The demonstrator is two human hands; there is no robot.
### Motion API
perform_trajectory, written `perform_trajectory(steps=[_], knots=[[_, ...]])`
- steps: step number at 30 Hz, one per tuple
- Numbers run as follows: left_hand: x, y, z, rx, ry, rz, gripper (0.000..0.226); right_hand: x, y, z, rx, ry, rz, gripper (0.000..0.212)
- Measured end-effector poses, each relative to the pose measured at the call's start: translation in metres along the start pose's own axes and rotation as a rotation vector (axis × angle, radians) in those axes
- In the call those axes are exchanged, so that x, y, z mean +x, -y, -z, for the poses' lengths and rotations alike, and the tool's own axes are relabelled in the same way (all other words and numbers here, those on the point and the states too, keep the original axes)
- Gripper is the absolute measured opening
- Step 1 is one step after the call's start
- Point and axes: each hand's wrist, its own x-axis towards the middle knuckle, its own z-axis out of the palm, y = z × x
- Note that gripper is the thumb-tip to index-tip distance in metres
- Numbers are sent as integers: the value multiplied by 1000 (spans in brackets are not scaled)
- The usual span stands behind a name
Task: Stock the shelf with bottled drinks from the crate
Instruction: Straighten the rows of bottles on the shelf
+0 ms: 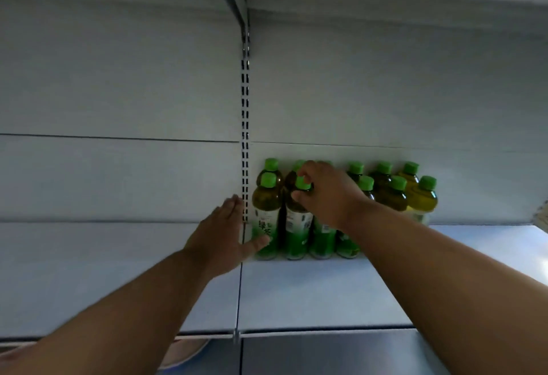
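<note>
Our left hand (pixel 221 235) lies flat and open, thumb touching the end bottle (pixel 266 214) just to its right. Our right hand (pixel 324 196) pinches the next bottle (pixel 298 226) by its neck under the green cap (pixel 303 183). These full bottles likely feel heavy, stiff and smooth; the neck or waist gives the surest hold.

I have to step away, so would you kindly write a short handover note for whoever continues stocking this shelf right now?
Right hand: grips the neck of a front-row bottle, second from the left.
Left hand: open, thumb touching the leftmost bottle.
Bottles: green-capped, upright in two rows at the back of the shelf, just right of the slotted upright.
Done: about a dozen placed.
Left: release this bottle, fill the remaining shelf. Crate not in view.
</note>
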Motion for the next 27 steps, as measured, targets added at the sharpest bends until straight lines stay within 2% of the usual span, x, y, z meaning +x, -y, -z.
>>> perform_trajectory(steps=[2,4,7,11,13,16,22,27], knots=[[7,7,-11,-19,54,28,130,9,8,-8,-4,-1,15,37],[16,13,-23,-44,114,53,123,21,14,-14,-5,-5,11,37],[26,16,-47,-61,180,47,110,38,20,-21,-37,6,-18,46],[32,21,-81,-46,255,75,108,57,24,-38,-63,101,-53,59],[34,25,-92,-36,245,74,106,61,25,-48,-81,153,-57,61],[39,25,-100,-68,208,45,102,65,23,-56,-57,142,-50,59],[39,19,-111,-149,164,31,100,70,16,-51,-4,104,-25,36],[43,25,-119,-185,147,38,101,64,15,-56,-6,77,-28,44]])
